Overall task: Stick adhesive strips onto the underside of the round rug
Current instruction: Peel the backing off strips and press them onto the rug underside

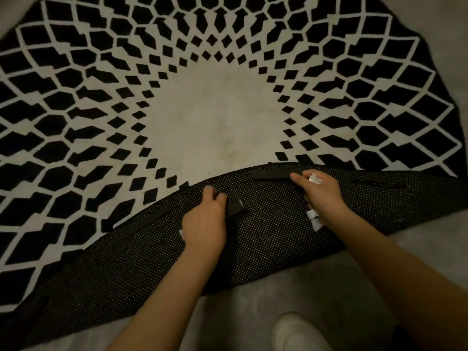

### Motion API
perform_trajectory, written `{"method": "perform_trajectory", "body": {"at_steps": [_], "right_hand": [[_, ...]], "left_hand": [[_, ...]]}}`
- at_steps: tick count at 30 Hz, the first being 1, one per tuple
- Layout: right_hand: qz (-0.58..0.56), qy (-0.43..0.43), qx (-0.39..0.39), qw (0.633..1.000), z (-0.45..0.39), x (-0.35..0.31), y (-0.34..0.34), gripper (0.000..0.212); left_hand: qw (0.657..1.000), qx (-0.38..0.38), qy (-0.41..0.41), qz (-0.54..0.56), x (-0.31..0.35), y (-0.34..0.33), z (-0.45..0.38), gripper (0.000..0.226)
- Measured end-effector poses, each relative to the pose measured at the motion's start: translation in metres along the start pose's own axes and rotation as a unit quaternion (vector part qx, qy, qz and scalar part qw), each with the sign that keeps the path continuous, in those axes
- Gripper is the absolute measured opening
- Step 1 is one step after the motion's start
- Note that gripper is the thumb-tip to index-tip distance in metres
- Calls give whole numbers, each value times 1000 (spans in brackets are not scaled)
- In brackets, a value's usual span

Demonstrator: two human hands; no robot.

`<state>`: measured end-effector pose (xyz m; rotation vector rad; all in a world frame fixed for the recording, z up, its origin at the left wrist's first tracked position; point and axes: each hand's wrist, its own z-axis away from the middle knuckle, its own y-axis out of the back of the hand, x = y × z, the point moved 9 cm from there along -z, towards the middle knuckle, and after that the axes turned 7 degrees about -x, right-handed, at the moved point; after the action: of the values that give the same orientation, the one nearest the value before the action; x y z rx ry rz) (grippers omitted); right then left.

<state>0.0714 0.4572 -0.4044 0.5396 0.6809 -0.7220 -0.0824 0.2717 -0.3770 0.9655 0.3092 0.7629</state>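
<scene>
The round rug has a black-and-cream lattice pattern, and its near edge is folded back to show the dark dotted underside. Two black adhesive strips lie stuck on that underside, one at the left and one at the upper middle. My left hand pinches a short black strip just above the underside. My right hand presses a fingertip on the end of the upper strip and holds crumpled white backing paper. More white paper shows under its wrist.
Grey floor surrounds the rug. A white shoe stands on the floor at the bottom, just in front of the folded edge. A faint darker patch marks the underside at the right.
</scene>
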Motion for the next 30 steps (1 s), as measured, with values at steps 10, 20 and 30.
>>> {"method": "perform_trajectory", "body": {"at_steps": [10, 20, 30], "right_hand": [[48, 24, -24, 998, -8, -4, -17, 10], [74, 19, -26, 997, -13, -4, -21, 12], [271, 27, 12, 962, -25, -11, -23, 27]], "left_hand": [[988, -49, -114, -95, 47, -32, 12, 78], [992, -46, -81, -84, 52, -26, 1, 95], [990, -85, -87, -77, 52, -28, -8, 100]]}}
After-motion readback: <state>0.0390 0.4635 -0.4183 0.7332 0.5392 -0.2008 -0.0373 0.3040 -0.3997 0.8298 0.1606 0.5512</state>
